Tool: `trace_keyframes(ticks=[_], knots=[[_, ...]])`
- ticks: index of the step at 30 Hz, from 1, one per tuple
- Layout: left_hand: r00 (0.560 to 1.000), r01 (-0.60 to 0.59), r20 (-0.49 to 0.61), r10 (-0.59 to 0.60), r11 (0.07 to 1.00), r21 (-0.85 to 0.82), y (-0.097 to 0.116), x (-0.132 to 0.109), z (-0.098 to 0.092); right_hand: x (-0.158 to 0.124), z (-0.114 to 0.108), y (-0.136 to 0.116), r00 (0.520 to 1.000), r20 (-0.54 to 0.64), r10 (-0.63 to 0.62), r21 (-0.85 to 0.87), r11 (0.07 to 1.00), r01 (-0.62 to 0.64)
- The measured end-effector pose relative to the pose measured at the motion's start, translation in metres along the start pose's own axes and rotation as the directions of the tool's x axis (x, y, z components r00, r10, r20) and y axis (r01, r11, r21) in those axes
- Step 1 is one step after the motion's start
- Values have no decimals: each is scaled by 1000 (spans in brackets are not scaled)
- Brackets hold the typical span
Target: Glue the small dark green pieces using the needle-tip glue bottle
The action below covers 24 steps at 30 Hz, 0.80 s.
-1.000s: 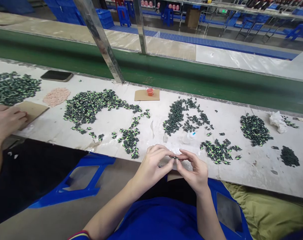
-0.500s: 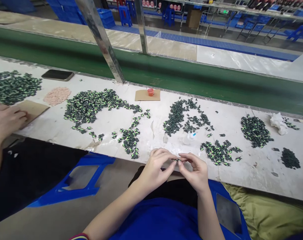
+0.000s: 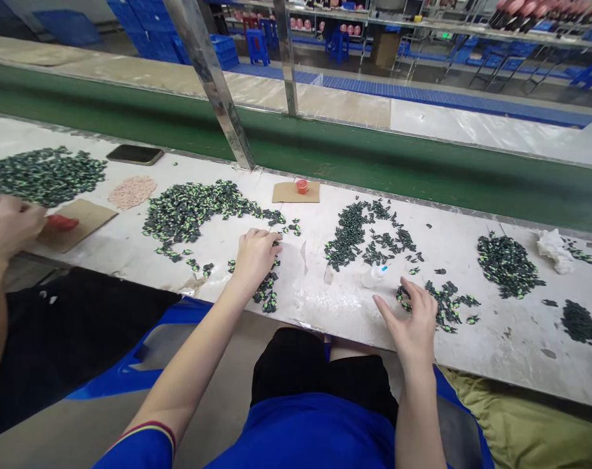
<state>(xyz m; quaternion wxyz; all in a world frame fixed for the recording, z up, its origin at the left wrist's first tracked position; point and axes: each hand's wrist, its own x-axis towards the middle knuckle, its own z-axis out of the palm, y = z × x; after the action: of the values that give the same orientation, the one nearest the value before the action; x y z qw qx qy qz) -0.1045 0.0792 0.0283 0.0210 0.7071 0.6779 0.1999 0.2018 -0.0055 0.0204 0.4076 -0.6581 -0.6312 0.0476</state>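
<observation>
My left hand (image 3: pixel 257 257) is over a small cluster of black-and-green plastic pieces (image 3: pixel 267 301) on the white table, left of my lap. Its fingers are bent together, and a dark bit shows at the fingertips; what they hold is mostly hidden. My right hand (image 3: pixel 415 319) is open, thumb and fingers apart, at the left edge of another group of black-and-green pieces (image 3: pixel 449 305), partly covering it. Just beyond it stands a small white bottle with a blue tip (image 3: pixel 374 276). Farther back lies a heap of small dark green pieces (image 3: pixel 347 236).
A large black-and-green heap (image 3: pixel 178 212), pink bits (image 3: pixel 132 191) and a phone (image 3: pixel 135 154) lie left. A red cup (image 3: pixel 302 187) stands on cardboard (image 3: pixel 282 192). A co-worker's hand (image 3: pixel 12 225) is far left, near a red item (image 3: pixel 62 223). A metal post (image 3: pixel 217 98) rises behind.
My hands have parted from around a small dark piece. The left moved left and forward to the cluster; the right moved right and opened. The co-worker's hand uncovered a red item.
</observation>
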Motion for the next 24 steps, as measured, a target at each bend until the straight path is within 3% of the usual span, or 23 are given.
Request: trace_keyframes(ticks=[5, 8, 10, 12, 14, 18, 21, 24], knots=[[989, -105, 114, 94, 990, 89, -3, 14, 5, 5, 30, -4, 999, 40, -1, 25, 1000, 0], [989, -118, 88, 122, 992, -42, -1, 11, 4, 5, 33, -7, 998, 43, 40, 155, 987, -47], [986, -125, 92, 141, 979, -162, 6, 4, 2, 3, 31, -9, 988, 76, 136, 288, 945, -153], [975, -133, 130, 181, 941, -312, 22, -8, 2, 0, 29, -13, 957, 138, 256, 432, 854, -291], [961, -100, 166, 220, 839, -534, 43, -24, 4, -3, 27, -16, 916, 201, 346, 561, 726, -398], [954, -15, 182, 238, 647, -763, 82, -56, 19, -4, 22, -20, 875, 238, 423, 745, 499, -444], [982, -51, 90, 165, 696, -716, 95, -76, 32, -4, 19, -19, 841, 222, 493, 829, 358, -430], [993, -109, -29, 115, 794, -599, 95, -89, 38, -6, 19, -17, 810, 210, 548, 842, 319, -434]])
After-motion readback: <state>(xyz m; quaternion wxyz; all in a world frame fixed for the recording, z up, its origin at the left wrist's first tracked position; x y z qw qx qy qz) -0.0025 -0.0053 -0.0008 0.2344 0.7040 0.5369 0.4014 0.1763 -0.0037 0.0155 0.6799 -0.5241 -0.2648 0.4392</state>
